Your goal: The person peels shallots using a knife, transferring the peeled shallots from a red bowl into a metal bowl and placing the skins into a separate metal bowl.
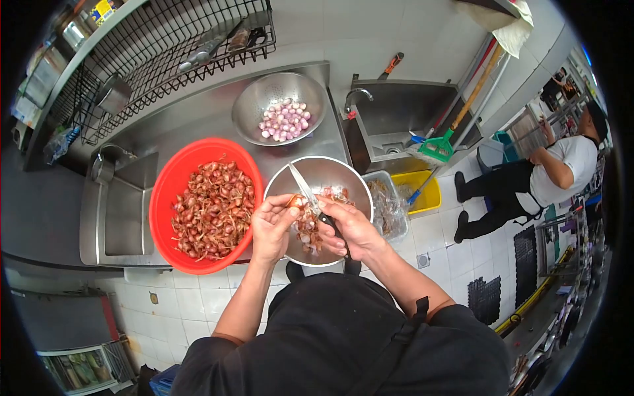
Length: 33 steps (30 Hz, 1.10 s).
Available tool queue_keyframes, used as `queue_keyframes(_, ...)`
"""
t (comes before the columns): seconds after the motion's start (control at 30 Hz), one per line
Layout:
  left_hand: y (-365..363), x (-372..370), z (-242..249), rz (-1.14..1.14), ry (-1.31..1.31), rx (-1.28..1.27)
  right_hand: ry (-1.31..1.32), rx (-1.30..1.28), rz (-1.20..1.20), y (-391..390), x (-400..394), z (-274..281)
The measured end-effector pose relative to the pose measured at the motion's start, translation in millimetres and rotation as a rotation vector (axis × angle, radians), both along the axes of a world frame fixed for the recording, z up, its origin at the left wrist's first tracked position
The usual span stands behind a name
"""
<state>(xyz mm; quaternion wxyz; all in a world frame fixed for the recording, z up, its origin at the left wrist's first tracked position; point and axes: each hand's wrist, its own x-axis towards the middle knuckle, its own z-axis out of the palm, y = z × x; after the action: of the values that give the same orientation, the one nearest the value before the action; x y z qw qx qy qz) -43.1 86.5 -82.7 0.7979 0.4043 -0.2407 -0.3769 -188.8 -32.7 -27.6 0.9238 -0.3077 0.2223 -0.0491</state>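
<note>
My left hand (269, 226) pinches a shallot (297, 200) between thumb and fingertips, above a steel bowl (281, 183). My right hand (355, 230) is closed round the black handle of a knife (305, 185), whose blade points up and away beside the shallot. Reddish peelings (309, 232) lie in the bowl below both hands. To the left, a red tub (159, 198) is heaped with unpeeled shallots (214, 210). Peeled, pale purple shallots (285, 121) sit in a steel colander (246, 109) behind the bowl.
A sink (125, 221) is at far left, under a wire rack (165, 56). Another sink (409, 105) stands right of the colander. A plastic tub (395, 228) and yellow bin (432, 197) are right of the bowl. Further right, a person (561, 165) stands near a green broom (438, 146).
</note>
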Motion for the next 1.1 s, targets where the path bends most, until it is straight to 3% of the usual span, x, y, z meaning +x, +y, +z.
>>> queue_keyframes(0.1, 0, 1, 0, -0.079, 0.156, -0.098, -0.043, 0.113, 0.028, -2, 1, -2)
queue_keyframes(0.2, 0, 4, -2, -0.072, 0.120, -0.103, -0.034, 0.034, 0.042, -1, 2, -2)
queue_keyframes(0.27, -1, 6, -2, -0.095, 0.152, -0.109, 0.024, -0.193, -0.061, 1, 2, -4)
queue_keyframes(0.33, -1, 6, -1, -0.118, 0.180, -0.114, 0.028, -0.257, -0.086, 4, 2, -11)
queue_keyframes(0.4, -4, 4, -3, -0.116, 0.136, -0.067, 0.012, -0.382, -0.083, 6, 1, -12)
queue_keyframes(0.53, -5, -1, -2, -0.021, -0.018, 0.065, 0.042, -0.375, -0.105, 4, 1, -11)
queue_keyframes(0.67, -2, 5, -5, -0.065, -0.027, 0.134, 0.052, -0.364, -0.100, -2, -1, -10)
queue_keyframes(0.73, -4, 0, 4, -0.157, 0.175, 0.082, 0.049, -0.416, -0.043, 0, -1, -9)
queue_keyframes(0.97, -9, 9, -27, -0.191, 0.228, -0.055, 0.044, -0.216, -0.064, 6, -2, -13)
queue_keyframes(1.07, -4, 10, -19, -0.152, 0.393, -0.094, 0.090, -0.226, -0.188, 3, -5, -18)
queue_keyframes(1.1, -3, 12, -16, -0.105, 0.411, -0.094, 0.131, -0.352, -0.247, -1, -6, -22)
